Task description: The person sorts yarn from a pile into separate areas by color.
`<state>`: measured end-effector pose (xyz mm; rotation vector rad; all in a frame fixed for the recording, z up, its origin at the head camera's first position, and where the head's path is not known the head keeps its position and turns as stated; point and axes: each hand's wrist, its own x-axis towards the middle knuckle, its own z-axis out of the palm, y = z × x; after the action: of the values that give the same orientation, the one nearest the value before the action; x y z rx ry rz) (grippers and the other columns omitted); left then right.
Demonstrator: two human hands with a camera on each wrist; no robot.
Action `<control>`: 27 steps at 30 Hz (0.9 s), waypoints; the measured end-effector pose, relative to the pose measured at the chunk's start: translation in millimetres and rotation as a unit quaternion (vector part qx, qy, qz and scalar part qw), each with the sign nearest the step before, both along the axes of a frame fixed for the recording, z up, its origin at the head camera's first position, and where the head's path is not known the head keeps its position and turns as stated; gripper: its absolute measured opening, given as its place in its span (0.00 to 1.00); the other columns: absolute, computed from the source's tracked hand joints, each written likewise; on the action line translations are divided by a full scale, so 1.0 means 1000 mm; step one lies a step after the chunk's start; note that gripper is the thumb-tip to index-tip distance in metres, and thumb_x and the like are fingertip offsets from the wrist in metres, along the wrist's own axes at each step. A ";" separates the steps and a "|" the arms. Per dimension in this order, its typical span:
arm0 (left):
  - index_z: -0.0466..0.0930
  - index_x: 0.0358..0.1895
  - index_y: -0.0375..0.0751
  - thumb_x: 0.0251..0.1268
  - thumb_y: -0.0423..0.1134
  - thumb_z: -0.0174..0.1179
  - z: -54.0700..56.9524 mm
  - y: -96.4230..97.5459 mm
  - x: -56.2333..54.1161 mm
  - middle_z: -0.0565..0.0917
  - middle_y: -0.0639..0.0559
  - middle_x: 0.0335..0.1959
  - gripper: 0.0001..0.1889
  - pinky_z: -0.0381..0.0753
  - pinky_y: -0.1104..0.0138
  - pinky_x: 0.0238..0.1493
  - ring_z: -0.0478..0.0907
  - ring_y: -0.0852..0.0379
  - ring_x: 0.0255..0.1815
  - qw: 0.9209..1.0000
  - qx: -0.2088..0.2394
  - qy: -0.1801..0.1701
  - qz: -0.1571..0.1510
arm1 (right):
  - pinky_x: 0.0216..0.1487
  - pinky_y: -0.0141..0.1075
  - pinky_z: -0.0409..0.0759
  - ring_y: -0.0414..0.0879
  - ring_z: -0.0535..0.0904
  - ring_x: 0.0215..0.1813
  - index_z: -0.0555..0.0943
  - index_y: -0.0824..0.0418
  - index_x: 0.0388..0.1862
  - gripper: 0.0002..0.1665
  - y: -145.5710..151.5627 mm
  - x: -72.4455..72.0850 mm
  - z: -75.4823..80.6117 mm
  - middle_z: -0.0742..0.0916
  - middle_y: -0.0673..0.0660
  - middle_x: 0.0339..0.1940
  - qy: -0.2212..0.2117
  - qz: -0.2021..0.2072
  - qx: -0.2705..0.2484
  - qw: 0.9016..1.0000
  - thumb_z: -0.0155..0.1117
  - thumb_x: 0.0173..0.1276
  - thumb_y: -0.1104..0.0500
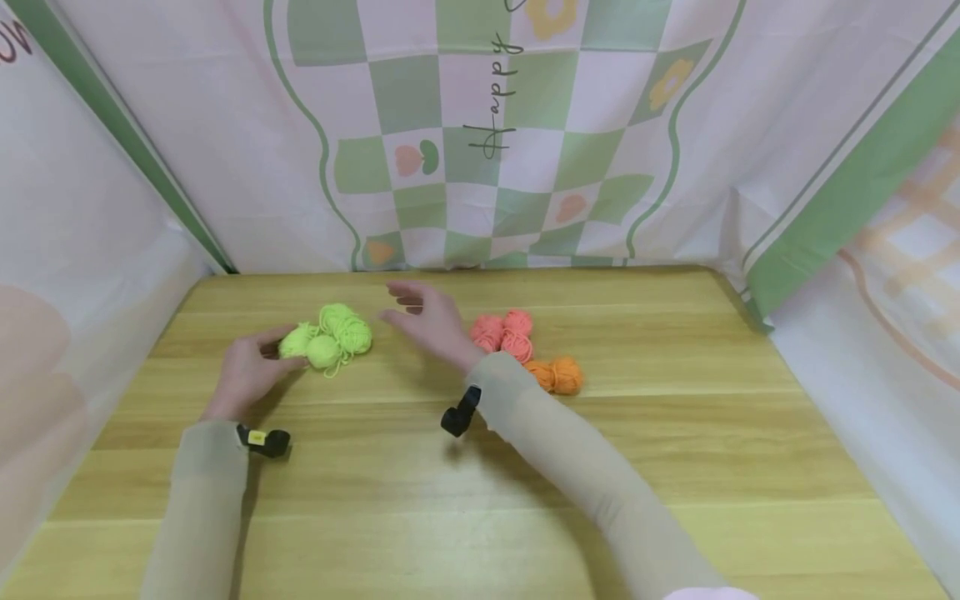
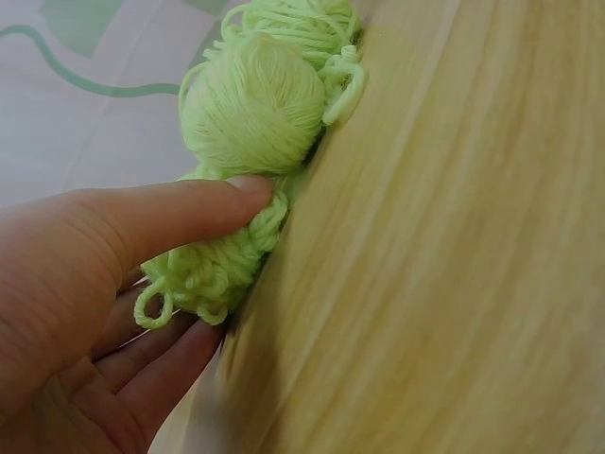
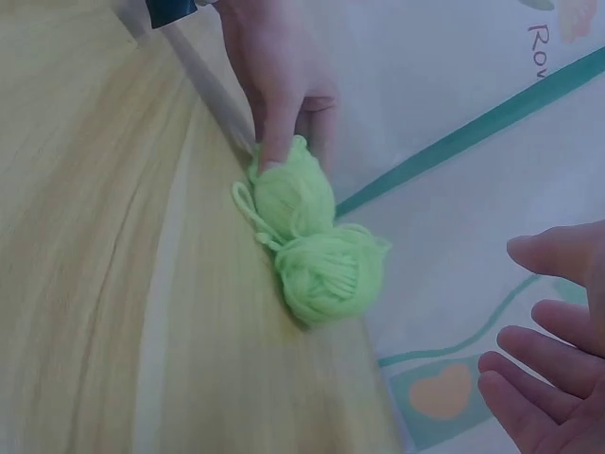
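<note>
Three yellow-green yarn balls lie grouped at the left back of the table. My left hand point(image 1: 246, 371) holds the leftmost green yarn ball point(image 1: 297, 340) between thumb and fingers, and its loose loops point(image 2: 156, 303) stick out there. Beside it sit a small round green ball point(image 1: 324, 352) and a larger green skein point(image 1: 347, 328). My right hand point(image 1: 429, 318) is raised to the right of the group, fingers spread and apart from the yarn. The right wrist view shows that hand point(image 3: 558, 350) holding nothing.
Two pink yarn balls point(image 1: 517, 335) lie behind my right forearm, with orange yarn point(image 1: 561, 376) beside them, partly hidden by the sleeve. The wooden table point(image 1: 390, 517) meets a patterned cloth backdrop point(image 1: 468, 200) at its back edge. Cloth hangs at both sides too.
</note>
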<state>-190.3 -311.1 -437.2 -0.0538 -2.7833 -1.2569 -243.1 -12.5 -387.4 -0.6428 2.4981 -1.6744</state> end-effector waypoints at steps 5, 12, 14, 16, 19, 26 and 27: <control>0.75 0.67 0.30 0.60 0.38 0.74 -0.001 -0.001 0.000 0.79 0.28 0.61 0.33 0.80 0.45 0.57 0.80 0.34 0.55 1.000 0.000 0.002 -0.002 | 0.63 0.36 0.77 0.47 0.79 0.63 0.78 0.59 0.68 0.29 0.011 0.000 0.005 0.83 0.54 0.65 0.006 -0.009 0.007 1.000 0.70 0.71 0.54; 0.75 0.67 0.31 0.61 0.39 0.75 -0.001 -0.001 0.000 0.79 0.29 0.60 0.33 0.80 0.45 0.57 0.80 0.34 0.55 1.000 -0.002 0.001 -0.002 | 0.65 0.41 0.76 0.49 0.78 0.63 0.77 0.61 0.68 0.30 0.025 0.002 0.010 0.83 0.57 0.64 0.018 0.000 -0.009 1.000 0.72 0.70 0.55; 0.75 0.67 0.31 0.61 0.39 0.75 -0.001 -0.001 0.000 0.79 0.29 0.60 0.33 0.80 0.45 0.57 0.80 0.35 0.55 1.000 -0.003 0.001 -0.001 | 0.65 0.39 0.76 0.50 0.78 0.64 0.77 0.61 0.68 0.30 0.030 0.004 0.012 0.83 0.58 0.64 0.021 0.003 -0.014 1.000 0.71 0.70 0.55; 0.76 0.67 0.31 0.60 0.39 0.75 0.000 -0.001 0.000 0.79 0.29 0.60 0.33 0.80 0.46 0.56 0.80 0.35 0.55 1.000 -0.005 0.002 0.000 | 0.65 0.40 0.76 0.49 0.79 0.63 0.77 0.62 0.68 0.30 0.033 0.005 0.013 0.83 0.59 0.64 0.025 0.006 -0.020 0.999 0.72 0.70 0.56; 0.76 0.67 0.31 0.60 0.38 0.75 0.000 0.000 0.000 0.79 0.29 0.60 0.32 0.80 0.47 0.56 0.81 0.36 0.54 1.000 -0.009 0.005 0.000 | 0.65 0.42 0.76 0.49 0.79 0.63 0.78 0.62 0.67 0.29 0.039 0.007 0.015 0.84 0.59 0.62 0.039 0.008 -0.023 0.999 0.72 0.70 0.56; 0.76 0.66 0.30 0.60 0.37 0.74 0.000 -0.001 0.000 0.80 0.28 0.59 0.32 0.80 0.46 0.56 0.81 0.35 0.54 1.000 -0.011 0.009 -0.001 | 0.63 0.34 0.76 0.49 0.79 0.64 0.79 0.60 0.66 0.28 0.053 0.013 0.019 0.85 0.55 0.61 0.055 0.009 -0.022 0.998 0.73 0.69 0.55; 0.76 0.66 0.30 0.60 0.37 0.74 -0.001 -0.002 -0.001 0.80 0.28 0.59 0.32 0.80 0.46 0.56 0.81 0.35 0.54 1.000 -0.012 0.010 -0.001 | 0.64 0.34 0.76 0.49 0.78 0.64 0.79 0.60 0.66 0.29 0.055 0.014 0.019 0.85 0.55 0.62 0.056 0.009 -0.024 0.998 0.73 0.69 0.55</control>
<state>-190.9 -312.9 -437.7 -0.0704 -2.7815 -1.2179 -229.6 42.6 -368.0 -0.7822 2.5240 -1.7442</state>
